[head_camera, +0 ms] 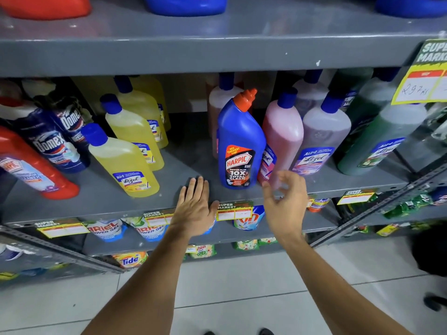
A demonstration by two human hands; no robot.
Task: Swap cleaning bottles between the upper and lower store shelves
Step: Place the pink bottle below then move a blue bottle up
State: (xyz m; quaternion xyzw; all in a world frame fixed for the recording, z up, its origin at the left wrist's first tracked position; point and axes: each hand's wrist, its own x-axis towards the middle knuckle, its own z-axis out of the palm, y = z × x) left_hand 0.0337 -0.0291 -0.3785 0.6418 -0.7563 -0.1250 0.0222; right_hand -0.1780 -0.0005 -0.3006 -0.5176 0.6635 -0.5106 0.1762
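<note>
A blue Harpic bottle (238, 143) with a red cap stands upright near the front of the grey middle shelf (101, 204). It leans against a pink Lizol bottle (283, 131). My left hand (196, 206) lies flat and open on the shelf's front edge, just left of the Harpic. My right hand (285, 201) hovers in front of the shelf, a little right of the Harpic, with fingers spread and empty. The upper shelf (217, 52) carries blue jugs (186, 6) and a red jug (46, 6), seen only at their bases.
Yellow Lizol bottles (125, 163), Domex bottles (52, 146) and a red bottle (31, 170) fill the shelf's left side. Lilac (319, 139) and green (377, 139) bottles stand at the right. Detergent pouches (106, 229) sit on lower shelves. A price tag (423, 76) hangs top right.
</note>
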